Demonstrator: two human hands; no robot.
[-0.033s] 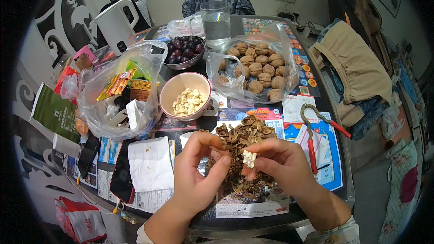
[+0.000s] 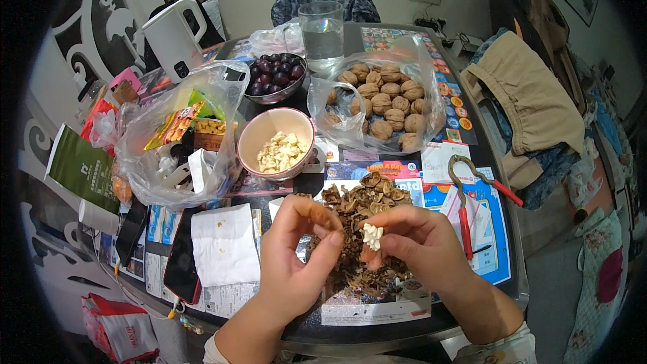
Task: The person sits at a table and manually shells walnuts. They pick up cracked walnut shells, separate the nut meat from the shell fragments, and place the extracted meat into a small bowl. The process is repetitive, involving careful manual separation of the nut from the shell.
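Observation:
A pale, peeled walnut kernel [image 2: 371, 236] is pinched between the thumb and fingers of my right hand [image 2: 414, 239]. Just left of it, my left hand [image 2: 300, 249] has its thumb and index fingertips drawn together; whatever may be between them is too small to make out. Beneath both hands lies a heap of brown walnut shells and skins [image 2: 367, 199] on a printed sheet [image 2: 377, 313]. Beyond my left hand, a cream bowl with a red rim [image 2: 248, 136] holds pale kernel pieces [image 2: 282, 153]. Whole walnuts [image 2: 381, 102] fill an open clear plastic bag farther back.
A red-handled nutcracker [image 2: 464, 212] lies on papers at the right. Left are a white napkin [image 2: 224, 243], a phone [image 2: 182, 266] and a plastic bag of snack packets [image 2: 168, 178]. Behind stand a metal bowl of grapes [image 2: 276, 98], a water jug [image 2: 322, 37] and a white kettle [image 2: 172, 37].
The index fingertip of my left hand has curled slightly down toward the thumb. My right hand and the kernel look the same.

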